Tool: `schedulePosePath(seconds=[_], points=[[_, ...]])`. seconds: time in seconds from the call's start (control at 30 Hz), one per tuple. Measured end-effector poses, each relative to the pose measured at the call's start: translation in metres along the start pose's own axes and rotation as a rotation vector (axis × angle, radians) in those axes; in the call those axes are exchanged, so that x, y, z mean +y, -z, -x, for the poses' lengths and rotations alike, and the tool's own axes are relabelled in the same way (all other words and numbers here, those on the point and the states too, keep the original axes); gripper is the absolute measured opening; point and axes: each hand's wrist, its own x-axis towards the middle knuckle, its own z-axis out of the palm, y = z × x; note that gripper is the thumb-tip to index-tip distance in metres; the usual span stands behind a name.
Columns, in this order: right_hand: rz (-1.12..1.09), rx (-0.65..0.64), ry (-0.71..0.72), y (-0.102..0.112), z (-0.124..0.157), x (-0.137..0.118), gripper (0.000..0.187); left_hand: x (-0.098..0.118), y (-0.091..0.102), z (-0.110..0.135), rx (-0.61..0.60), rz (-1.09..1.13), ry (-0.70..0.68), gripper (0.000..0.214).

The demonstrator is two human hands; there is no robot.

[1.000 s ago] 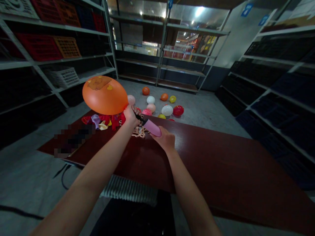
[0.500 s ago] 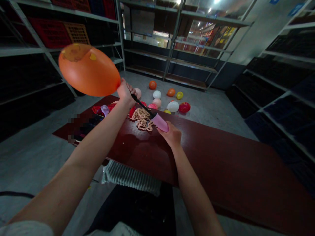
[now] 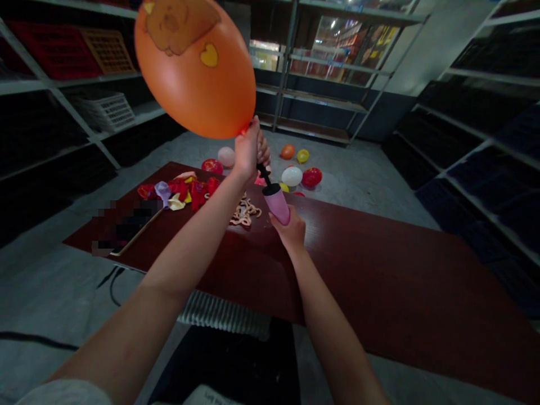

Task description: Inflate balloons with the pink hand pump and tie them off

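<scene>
An inflated orange balloon (image 3: pixel 198 84) with a printed brown bear and a yellow heart rises at the upper left. My left hand (image 3: pixel 250 149) is closed around its neck and the black nozzle end of a balloon pump. Below it, my right hand (image 3: pixel 291 229) grips the pump's pink body (image 3: pixel 276 203) above the table, and a short black shaft shows between the two. A tangle of beige string-like pieces (image 3: pixel 244 212) lies on the table behind my left forearm. Further left sit uninflated balloons (image 3: pixel 179 190) in red, purple, yellow and cream.
The dark red table (image 3: pixel 379 275) spans the view, with a flat dark device (image 3: pixel 135 225), partly blurred, at its left end. Several inflated balloons, one white (image 3: pixel 292 176), rest on the floor behind. Metal shelves (image 3: pixel 320 101) stand around, the left ones holding crates (image 3: pixel 105 109).
My left hand and the orange balloon have moved right and up in view. Hands are closer together, and less black shaft shows. The pump stands steeper. The view has turned slightly.
</scene>
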Motion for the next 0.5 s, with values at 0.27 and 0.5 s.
schedulePosePath(seconds=[0.27, 0.5], points=[[0.077, 0.020, -0.036, -0.002, -0.002, 0.002, 0.047, -0.034, 0.013, 0.007, -0.026, 0.062, 0.110, 0.060], [0.141, -0.012, 0.098, -0.003, -0.001, -0.006, 0.050, -0.018, 0.048, 0.003, 0.163, 0.113, 0.099, 0.061]])
